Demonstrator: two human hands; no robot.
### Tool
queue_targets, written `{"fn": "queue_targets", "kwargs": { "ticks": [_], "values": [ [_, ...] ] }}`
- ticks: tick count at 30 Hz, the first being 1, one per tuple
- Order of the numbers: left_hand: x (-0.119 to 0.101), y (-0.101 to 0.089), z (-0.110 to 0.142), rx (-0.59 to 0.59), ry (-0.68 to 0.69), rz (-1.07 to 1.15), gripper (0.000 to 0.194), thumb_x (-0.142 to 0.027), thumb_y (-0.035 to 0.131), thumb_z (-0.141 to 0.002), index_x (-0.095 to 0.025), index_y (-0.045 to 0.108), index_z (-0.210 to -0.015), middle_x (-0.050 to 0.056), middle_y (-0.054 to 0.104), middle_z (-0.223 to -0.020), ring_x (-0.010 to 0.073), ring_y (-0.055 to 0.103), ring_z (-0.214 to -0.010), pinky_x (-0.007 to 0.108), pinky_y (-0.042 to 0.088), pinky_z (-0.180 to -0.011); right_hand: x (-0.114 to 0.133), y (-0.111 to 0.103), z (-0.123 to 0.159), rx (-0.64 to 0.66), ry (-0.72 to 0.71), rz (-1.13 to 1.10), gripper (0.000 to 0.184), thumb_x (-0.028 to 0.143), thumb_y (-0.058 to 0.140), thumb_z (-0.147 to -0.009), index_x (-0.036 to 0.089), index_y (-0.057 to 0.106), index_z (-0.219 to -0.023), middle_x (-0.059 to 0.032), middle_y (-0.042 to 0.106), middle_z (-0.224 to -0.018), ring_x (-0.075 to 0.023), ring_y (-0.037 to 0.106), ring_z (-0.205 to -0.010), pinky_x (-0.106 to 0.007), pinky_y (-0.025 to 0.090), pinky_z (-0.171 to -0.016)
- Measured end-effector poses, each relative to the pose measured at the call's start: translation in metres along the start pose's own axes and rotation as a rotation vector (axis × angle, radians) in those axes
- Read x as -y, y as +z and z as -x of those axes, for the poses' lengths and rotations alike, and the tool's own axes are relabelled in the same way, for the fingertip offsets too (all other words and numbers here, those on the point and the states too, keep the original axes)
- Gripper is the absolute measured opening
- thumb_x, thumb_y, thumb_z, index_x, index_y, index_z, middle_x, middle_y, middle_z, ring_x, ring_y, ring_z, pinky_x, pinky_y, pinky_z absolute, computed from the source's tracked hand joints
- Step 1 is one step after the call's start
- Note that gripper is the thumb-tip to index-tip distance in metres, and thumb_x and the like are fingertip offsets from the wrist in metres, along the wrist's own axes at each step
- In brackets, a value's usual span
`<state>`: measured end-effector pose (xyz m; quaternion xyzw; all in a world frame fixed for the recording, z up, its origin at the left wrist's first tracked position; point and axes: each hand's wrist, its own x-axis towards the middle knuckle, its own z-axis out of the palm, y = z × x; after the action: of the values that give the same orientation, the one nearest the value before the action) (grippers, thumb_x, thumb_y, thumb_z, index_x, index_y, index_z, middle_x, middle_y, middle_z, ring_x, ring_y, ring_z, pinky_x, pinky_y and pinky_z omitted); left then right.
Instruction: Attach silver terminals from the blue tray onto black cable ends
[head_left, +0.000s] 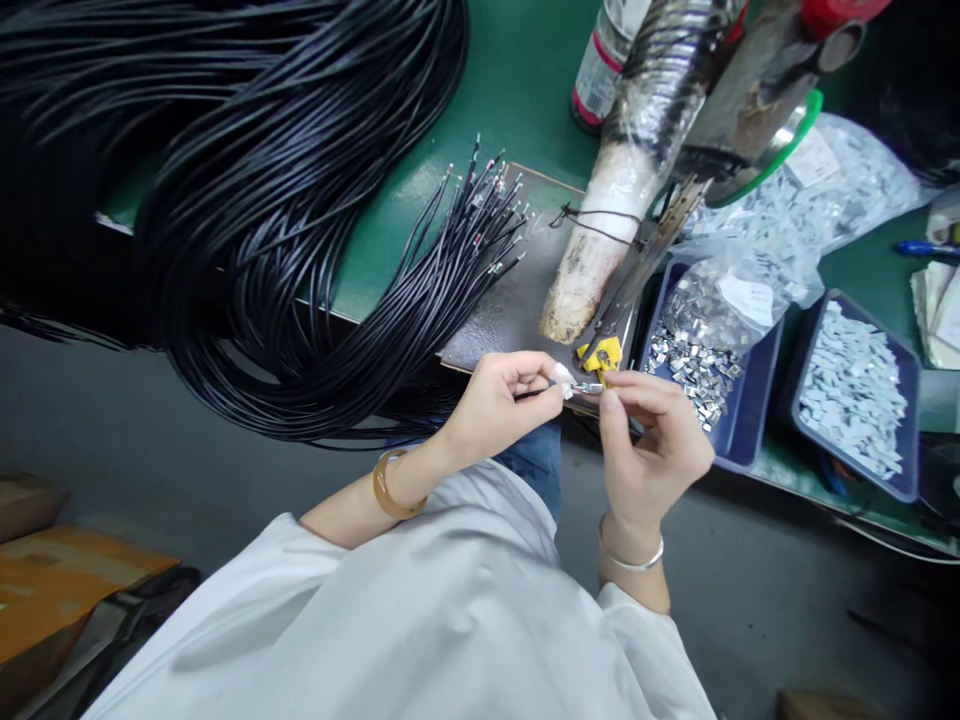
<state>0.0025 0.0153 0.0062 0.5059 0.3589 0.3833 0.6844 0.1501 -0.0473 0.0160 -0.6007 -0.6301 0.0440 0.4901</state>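
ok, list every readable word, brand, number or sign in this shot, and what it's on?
None readable.
Jar label: what looks like a barcode, print too small to read.
Large bag label, on the clear bag of pale pieces: too blurred to read.
Small bag label, on the clear bag in the left blue bin: no print can be made out.

How the cable end (568, 391) in the left hand (506, 400) meets the metal piece (589, 388) in the right hand (656, 435) is too small to tell. Black cables (300, 180) run past the left edge. The far edge cuts off the jar (598, 75). A plastic bag (716, 300) hides part of the left tray (739, 445).
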Motion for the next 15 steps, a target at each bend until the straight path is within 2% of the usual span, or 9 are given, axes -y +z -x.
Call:
{"fn": "queue_targets", "kwargs": {
  "ticks": [2,4,6,8,10,13,15],
  "values": [
    [0.001,0.0,0.004,0.033,0.031,-0.03,0.01,-0.019,0.064,-0.081,-0.011,0.067,-0.076,-0.002,0.055,-0.063,0.006,0.042,-0.055,0.019,0.035,-0.052,0.004,-0.004,-0.001,-0.025,-0.036,0.092,0.019,0.011,0.07,-0.086,0.025,0.071,-0.099,0.0011,0.069,-0.086,-0.0131,0.068,-0.08,-0.025,0.057,-0.068],
    [0.003,0.0,0.009,0.034,0.142,-0.133,0.011,-0.017,0.062,-0.084,-0.01,0.069,-0.078,-0.001,0.059,-0.067,0.0061,0.045,-0.058,0.018,0.037,-0.054,0.008,-0.005,-0.001,0.026,-0.103,0.2,0.021,0.012,0.071,-0.087,0.026,0.072,-0.102,0.002,0.068,-0.084,-0.0107,0.066,-0.076,-0.022,0.054,-0.068],
    [0.004,0.0,0.013,0.014,0.286,-0.266,0.011,-0.015,0.061,-0.085,-0.011,0.068,-0.077,-0.002,0.057,-0.065,0.0055,0.043,-0.057,0.018,0.034,-0.054,0.011,-0.004,0.001,0.108,-0.142,0.251,0.017,0.012,0.07,-0.088,0.025,0.07,-0.1,0.0019,0.068,-0.084,-0.0101,0.066,-0.075,-0.022,0.053,-0.07],
    [0.006,0.0,0.015,-0.01,0.341,-0.339,0.012,-0.015,0.061,-0.086,-0.011,0.066,-0.076,-0.003,0.053,-0.063,0.0053,0.041,-0.057,0.019,0.032,-0.053,0.011,-0.001,0.002,0.14,-0.137,0.253,0.011,0.013,0.068,-0.089,0.023,0.066,-0.093,0.0016,0.068,-0.082,-0.0106,0.066,-0.075,-0.022,0.053,-0.07],
    [0.008,0.0,0.016,-0.006,0.256,-0.259,0.012,-0.018,0.06,-0.088,-0.012,0.065,-0.078,-0.003,0.052,-0.063,0.0058,0.042,-0.057,0.019,0.034,-0.054,0.009,0.003,0.004,0.13,-0.066,0.192,0.007,0.015,0.066,-0.09,0.022,0.062,-0.089,0.0024,0.067,-0.08,-0.0102,0.066,-0.073,-0.021,0.054,-0.069],
    [0.008,-0.001,0.015,0.082,0.054,0.036,0.013,-0.026,0.063,-0.088,-0.014,0.061,-0.084,-0.003,0.055,-0.064,0.0071,0.049,-0.057,0.019,0.04,-0.055,0.004,0.006,0.006,0.169,0.112,-0.009,0.005,0.021,0.063,-0.092,0.021,0.061,-0.087,0.0039,0.067,-0.078,-0.009,0.067,-0.068,-0.018,0.055,-0.065],
    [0.007,-0.002,0.013,0.123,-0.026,0.176,0.019,-0.03,0.069,-0.084,-0.014,0.06,-0.083,-0.004,0.053,-0.06,0.0067,0.048,-0.053,0.018,0.039,-0.051,0.001,0.007,0.006,0.149,0.172,-0.079,0.006,0.022,0.064,-0.092,0.021,0.063,-0.087,0.0039,0.067,-0.078,-0.0093,0.068,-0.069,-0.019,0.056,-0.064]
  ]
}}
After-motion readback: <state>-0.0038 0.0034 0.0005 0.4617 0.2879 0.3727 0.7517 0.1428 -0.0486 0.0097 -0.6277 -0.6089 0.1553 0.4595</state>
